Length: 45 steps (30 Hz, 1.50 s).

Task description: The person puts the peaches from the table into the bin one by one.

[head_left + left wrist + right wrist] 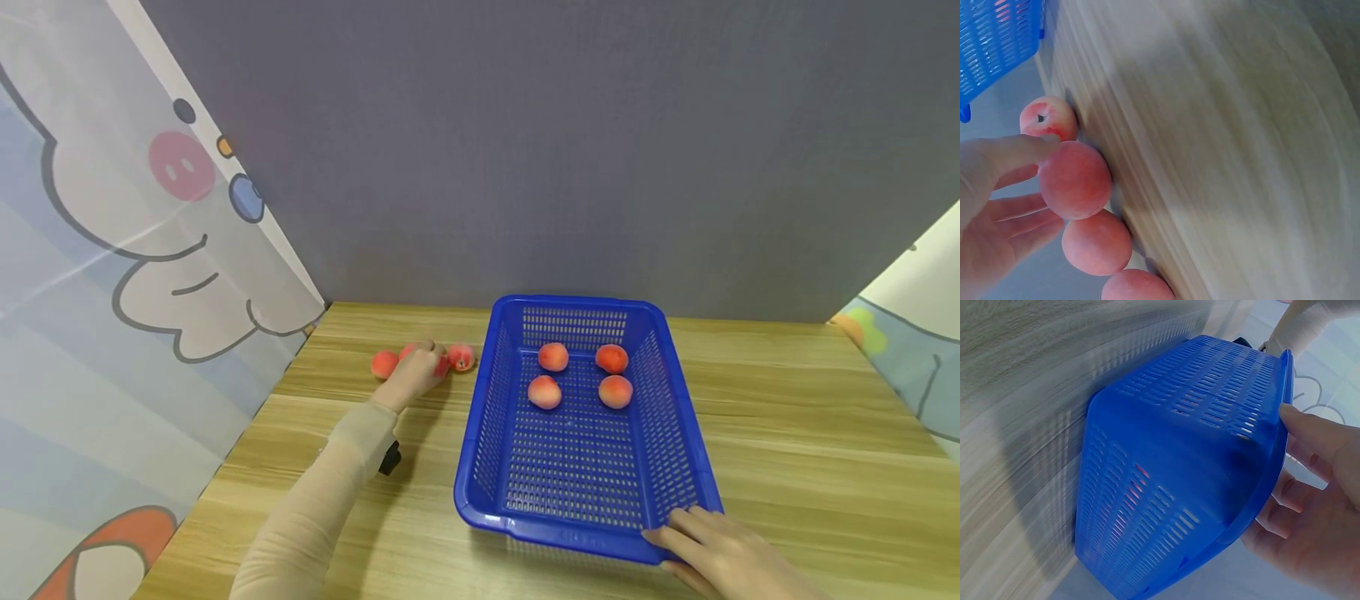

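My left hand (417,372) reaches to a row of red peaches on the table, left of the blue plastic basket. In the left wrist view its thumb and fingers hold one peach (1076,181) of that row. Beyond it sits a peach with its stem hollow showing (1049,117); on the near side lie another peach (1097,242) and an end peach (1138,287). At the basket's (480,433) near right corner, my right hand (716,546) grips the rim, thumb on top and fingers curled beneath. Several peaches lie inside toward the far end, one of them bright red (612,359).
The wooden table (795,433) extends on both sides of the basket. Behind it rises a grey panel (570,150). A cartoon-printed sheet (90,333) hangs at the left, and more printed cloth shows at the right. A small black object (390,458) is at the left forearm.
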Tool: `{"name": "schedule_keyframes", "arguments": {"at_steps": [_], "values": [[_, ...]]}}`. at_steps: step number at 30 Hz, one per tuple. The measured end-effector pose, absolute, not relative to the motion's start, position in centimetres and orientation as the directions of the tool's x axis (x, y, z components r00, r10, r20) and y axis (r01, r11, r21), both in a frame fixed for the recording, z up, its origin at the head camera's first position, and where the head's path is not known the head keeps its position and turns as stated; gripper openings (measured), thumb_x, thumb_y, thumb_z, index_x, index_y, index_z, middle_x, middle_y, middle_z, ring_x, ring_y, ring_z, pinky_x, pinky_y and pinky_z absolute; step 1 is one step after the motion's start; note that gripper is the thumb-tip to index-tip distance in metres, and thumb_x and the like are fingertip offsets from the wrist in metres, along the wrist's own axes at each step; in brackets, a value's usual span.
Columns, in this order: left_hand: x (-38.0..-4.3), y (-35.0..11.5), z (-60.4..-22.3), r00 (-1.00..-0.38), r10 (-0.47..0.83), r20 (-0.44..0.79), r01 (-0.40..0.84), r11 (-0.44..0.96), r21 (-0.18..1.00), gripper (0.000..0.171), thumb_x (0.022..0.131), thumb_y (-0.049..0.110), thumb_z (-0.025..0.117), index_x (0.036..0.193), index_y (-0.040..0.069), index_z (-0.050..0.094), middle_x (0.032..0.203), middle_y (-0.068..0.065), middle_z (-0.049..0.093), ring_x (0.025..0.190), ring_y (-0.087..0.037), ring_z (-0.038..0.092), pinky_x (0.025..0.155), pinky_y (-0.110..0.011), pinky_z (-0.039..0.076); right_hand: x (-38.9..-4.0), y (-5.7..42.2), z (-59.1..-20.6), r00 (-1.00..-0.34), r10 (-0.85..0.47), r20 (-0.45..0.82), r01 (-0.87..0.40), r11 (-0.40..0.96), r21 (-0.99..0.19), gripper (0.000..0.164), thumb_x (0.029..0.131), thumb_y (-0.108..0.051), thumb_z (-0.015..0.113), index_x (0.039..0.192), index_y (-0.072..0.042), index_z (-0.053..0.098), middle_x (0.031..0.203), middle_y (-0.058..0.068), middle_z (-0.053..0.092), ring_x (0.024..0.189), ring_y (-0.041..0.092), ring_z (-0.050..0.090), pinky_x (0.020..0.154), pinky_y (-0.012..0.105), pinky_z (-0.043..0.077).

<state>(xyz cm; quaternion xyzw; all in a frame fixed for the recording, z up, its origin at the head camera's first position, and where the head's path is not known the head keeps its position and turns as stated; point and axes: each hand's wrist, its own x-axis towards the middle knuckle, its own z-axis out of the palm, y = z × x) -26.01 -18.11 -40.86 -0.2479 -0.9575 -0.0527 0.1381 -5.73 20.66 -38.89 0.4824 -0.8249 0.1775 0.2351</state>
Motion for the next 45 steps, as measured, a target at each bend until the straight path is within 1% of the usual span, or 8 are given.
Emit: {"name": "schedule_keyframes", "arguments": {"at_steps": [8, 15, 22, 27, 30, 35, 42, 45], "values": [[-26.0, -18.1, -41.5, -0.844, 0.462, 0.272, 0.473, 0.881, -0.028, 0.014, 0.071, 0.001, 0.067, 0.08, -0.002, 0.057, 0.074, -0.011, 0.048, 0.066, -0.023, 0.05, 0.053, -0.031, 0.046, -5.7, 20.7, -38.9, -0.42, -0.714, 0.56, -0.879, 0.473, -0.055, 0.024, 0.09, -0.036, 0.046, 0.091, -0.017, 0.061, 0.077, -0.014, 0.042, 0.064, -0.001, 0.036, 0.053, 0.008, 0.027], [-26.0, -17.9, -41.5, -0.844, 0.459, 0.278, 0.464, 0.884, -0.051, 0.012, 0.07, 0.0, 0.067, 0.076, -0.002, 0.057, 0.075, -0.013, 0.05, 0.062, -0.025, 0.054, 0.051, -0.033, 0.047, -5.7, 20.7, -38.9, -0.425, -0.716, 0.554, -0.878, 0.474, -0.061, 0.024, 0.09, -0.035, 0.046, 0.091, -0.017, 0.061, 0.077, -0.014, 0.043, 0.064, -0.001, 0.037, 0.053, 0.009, 0.028], [-26.2, -17.8, -40.9, -0.855, 0.476, 0.206, 0.483, 0.875, -0.018, 0.007, 0.073, -0.003, 0.062, 0.074, -0.001, 0.055, 0.075, -0.012, 0.051, 0.064, -0.025, 0.053, 0.054, -0.033, 0.045, -5.7, 20.7, -38.8, -0.43, -0.724, 0.54, -0.881, 0.468, -0.073, 0.023, 0.09, -0.034, 0.046, 0.092, -0.016, 0.061, 0.078, -0.014, 0.042, 0.065, -0.002, 0.037, 0.054, 0.008, 0.026], [-26.2, -17.8, -40.2, -0.876, 0.465, 0.128, 0.466, 0.884, -0.021, 0.011, 0.07, -0.001, 0.064, 0.071, 0.002, 0.054, 0.071, -0.01, 0.049, 0.06, -0.021, 0.051, 0.051, -0.031, 0.044, -5.7, 20.6, -38.7, -0.432, -0.726, 0.534, -0.88, 0.468, -0.076, 0.023, 0.09, -0.034, 0.047, 0.093, -0.016, 0.061, 0.078, -0.014, 0.043, 0.065, -0.001, 0.037, 0.053, 0.009, 0.028], [-26.2, -17.8, -39.6, -0.893, 0.441, 0.084, 0.442, 0.897, -0.014, 0.011, 0.068, 0.0, 0.065, 0.072, 0.003, 0.055, 0.071, -0.009, 0.049, 0.062, -0.02, 0.05, 0.054, -0.031, 0.045, -5.7, 20.6, -38.7, -0.441, -0.727, 0.526, -0.878, 0.472, -0.083, 0.022, 0.089, -0.034, 0.048, 0.093, -0.017, 0.062, 0.078, -0.014, 0.044, 0.065, -0.001, 0.038, 0.053, 0.009, 0.029], [-26.1, -17.9, -38.5, -0.906, 0.418, 0.066, 0.418, 0.908, -0.006, 0.013, 0.068, 0.005, 0.069, 0.077, 0.001, 0.06, 0.074, -0.011, 0.05, 0.066, -0.023, 0.051, 0.058, -0.034, 0.046, -5.7, 20.7, -38.7, -0.453, -0.731, 0.511, -0.874, 0.476, -0.095, 0.021, 0.088, -0.033, 0.051, 0.094, -0.016, 0.062, 0.079, -0.013, 0.045, 0.066, -0.001, 0.039, 0.053, 0.01, 0.03], [-25.8, -18.0, -37.2, -0.916, 0.4, 0.024, 0.401, 0.916, 0.035, 0.013, 0.068, 0.006, 0.07, 0.073, 0.004, 0.057, 0.075, -0.007, 0.048, 0.068, -0.02, 0.05, 0.055, -0.028, 0.044, -5.7, 20.7, -38.7, -0.459, -0.729, 0.508, -0.871, 0.483, -0.093, 0.021, 0.088, -0.033, 0.05, 0.094, -0.016, 0.061, 0.079, -0.014, 0.045, 0.066, -0.001, 0.039, 0.054, 0.01, 0.031], [-25.7, -17.8, -36.5, -0.914, 0.404, 0.029, 0.405, 0.913, 0.047, 0.015, 0.069, 0.007, 0.07, 0.076, 0.003, 0.057, 0.076, -0.008, 0.049, 0.066, -0.02, 0.05, 0.056, -0.028, 0.044, -5.6, 20.7, -38.7, -0.463, -0.726, 0.509, -0.869, 0.486, -0.096, 0.021, 0.088, -0.033, 0.05, 0.094, -0.017, 0.062, 0.078, -0.014, 0.045, 0.066, -0.001, 0.039, 0.053, 0.01, 0.03]]}}
